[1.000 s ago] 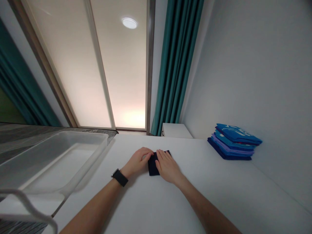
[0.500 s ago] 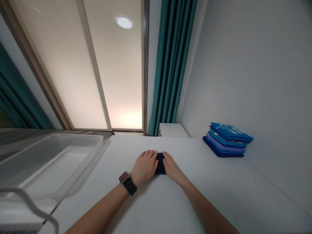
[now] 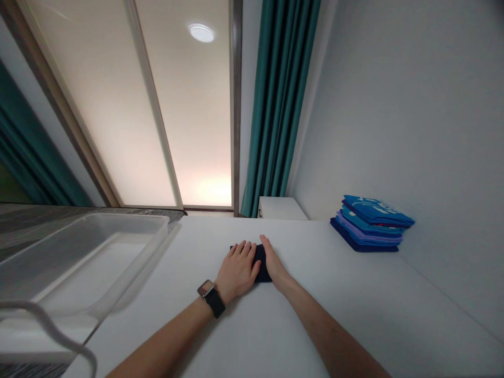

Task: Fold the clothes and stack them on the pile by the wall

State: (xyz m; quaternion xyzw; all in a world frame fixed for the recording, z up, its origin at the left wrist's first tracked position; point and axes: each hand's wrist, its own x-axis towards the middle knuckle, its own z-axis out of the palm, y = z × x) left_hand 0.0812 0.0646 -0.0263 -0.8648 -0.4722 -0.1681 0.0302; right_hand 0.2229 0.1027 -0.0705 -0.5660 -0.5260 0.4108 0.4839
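Note:
A small folded dark navy cloth (image 3: 261, 263) lies on the white table (image 3: 275, 325), mostly covered by my hands. My left hand (image 3: 237, 270), with a black watch on its wrist, lies flat on the cloth's left part, fingers stretched forward and open. My right hand (image 3: 273, 262) rests along the cloth's right edge, fingers straight and pressed against it.
A stack of folded blue and purple cloths (image 3: 370, 224) sits at the table's right, against the white wall. A clear plastic bin (image 3: 79, 257) stands at the left. A white hanger's curve (image 3: 59, 328) shows at lower left. Teal curtains (image 3: 281, 105) and a small white cabinet (image 3: 281, 208) are behind.
My left hand has opened from a curled pose and slid flat over the cloth. My right hand has shifted from on top of the cloth to its right edge.

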